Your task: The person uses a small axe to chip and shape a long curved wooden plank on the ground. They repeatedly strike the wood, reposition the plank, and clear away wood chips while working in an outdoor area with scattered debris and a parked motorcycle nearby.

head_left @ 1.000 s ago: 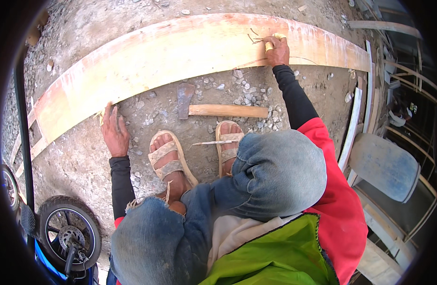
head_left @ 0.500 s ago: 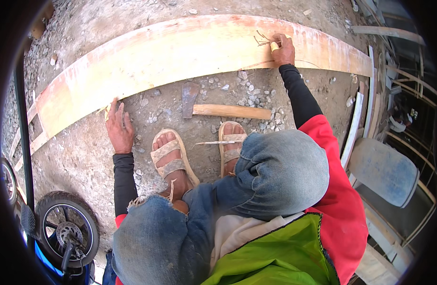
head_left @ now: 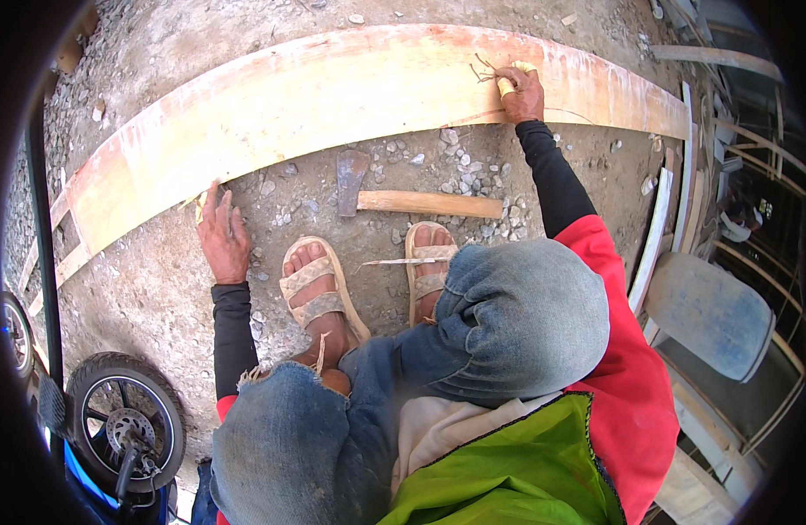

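A long, pale wooden plank (head_left: 333, 96) lies across the ground before my feet, bowed by the lens. My right hand (head_left: 523, 94), yellow tape on its fingers, rests over the plank's right part. Its fingertips are pinched together at several thin brown nails (head_left: 483, 68), which stick out to the left over the wood. How firmly they are gripped is hard to see. At the plank's near edge, on the left, my left hand (head_left: 222, 236) is open, fingers apart, its fingertips at the edge. Between plank and sandals lies a hatchet (head_left: 429, 204) with a wooden handle.
Gravel and small stones (head_left: 473, 179) surround the hatchet. A motorbike wheel (head_left: 125, 424) stands at lower left, beside a dark upright bar (head_left: 42, 227). On the right are a worn blue-grey chair (head_left: 709, 315) and several wooden strips (head_left: 652, 236). A thin stick (head_left: 409, 262) crosses my right sandal.
The right hand's fingers have shifted slightly at the nails, with the taped fingertip now more bent. My left hand stays at the plank's edge, and the view has moved very little.
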{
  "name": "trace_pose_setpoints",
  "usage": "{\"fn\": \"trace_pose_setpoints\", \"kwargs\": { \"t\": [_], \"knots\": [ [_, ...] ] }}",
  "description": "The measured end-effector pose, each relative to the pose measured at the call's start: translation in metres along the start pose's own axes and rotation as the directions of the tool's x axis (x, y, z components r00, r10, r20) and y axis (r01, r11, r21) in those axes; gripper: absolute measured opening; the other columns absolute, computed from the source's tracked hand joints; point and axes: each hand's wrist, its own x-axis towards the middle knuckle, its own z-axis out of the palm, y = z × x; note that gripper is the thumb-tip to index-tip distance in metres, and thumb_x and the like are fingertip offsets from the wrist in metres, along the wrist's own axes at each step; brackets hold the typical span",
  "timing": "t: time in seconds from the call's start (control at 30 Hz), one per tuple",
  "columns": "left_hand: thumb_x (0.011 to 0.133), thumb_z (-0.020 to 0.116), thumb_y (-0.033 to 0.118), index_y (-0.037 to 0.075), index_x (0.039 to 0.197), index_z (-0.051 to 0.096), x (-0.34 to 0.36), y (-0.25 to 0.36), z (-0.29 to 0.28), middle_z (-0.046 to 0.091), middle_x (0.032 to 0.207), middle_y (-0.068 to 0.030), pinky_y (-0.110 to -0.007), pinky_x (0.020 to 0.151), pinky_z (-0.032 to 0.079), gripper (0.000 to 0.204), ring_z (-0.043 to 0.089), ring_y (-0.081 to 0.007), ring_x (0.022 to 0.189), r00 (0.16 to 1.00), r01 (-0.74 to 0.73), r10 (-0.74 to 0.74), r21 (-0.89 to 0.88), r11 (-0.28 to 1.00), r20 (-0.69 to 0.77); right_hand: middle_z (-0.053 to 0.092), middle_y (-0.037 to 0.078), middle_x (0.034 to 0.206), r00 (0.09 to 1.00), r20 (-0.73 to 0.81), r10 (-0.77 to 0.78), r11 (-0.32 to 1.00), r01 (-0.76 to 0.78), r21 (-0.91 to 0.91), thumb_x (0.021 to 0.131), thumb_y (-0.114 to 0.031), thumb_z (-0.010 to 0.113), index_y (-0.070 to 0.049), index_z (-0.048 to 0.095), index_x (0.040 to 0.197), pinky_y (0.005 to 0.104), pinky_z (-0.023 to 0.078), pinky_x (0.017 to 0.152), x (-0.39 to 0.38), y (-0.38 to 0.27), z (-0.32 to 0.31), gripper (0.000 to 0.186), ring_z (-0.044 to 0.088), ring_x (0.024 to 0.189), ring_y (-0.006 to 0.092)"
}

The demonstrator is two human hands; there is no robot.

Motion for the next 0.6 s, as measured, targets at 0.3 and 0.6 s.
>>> {"fn": "trace_pose_setpoints", "kwargs": {
  "t": [0.3, 0.6],
  "knots": [
    [0.103, 0.062, 0.012, 0.005, 0.135, 0.066, -0.003, 0.001, 0.004, 0.053, 0.159, -0.0107, -0.047, 0.115, 0.042, 0.032, 0.054, -0.0335, 0.141, 1.0, 0.024, -0.024, -0.004, 1.0, 0.012, 0.065, 0.02, 0.13, 0.998, 0.016, 0.063, 0.996, -0.062, -0.059, 0.089, -0.011, 0.075, -0.009, 0.078, 0.106, 0.0431, 0.053, 0.102, 0.002, 0.001, 0.001, 0.018, 0.065, 0.121, 0.0385],
    [0.104, 0.061, 0.012, 0.005, 0.135, 0.066, -0.005, 0.001, 0.003, 0.053, 0.159, -0.0109, -0.047, 0.114, 0.043, 0.032, 0.053, -0.033, 0.141, 1.0, 0.02, -0.019, -0.003, 1.0, 0.019, 0.066, 0.017, 0.127, 0.997, -0.014, 0.071, 0.997, -0.071, -0.037, 0.091, -0.009, 0.073, -0.013, 0.078, 0.107, 0.0443, 0.054, 0.099, 0.01, 0.004, 0.0, 0.017, 0.066, 0.118, 0.0375]
  ]
}}
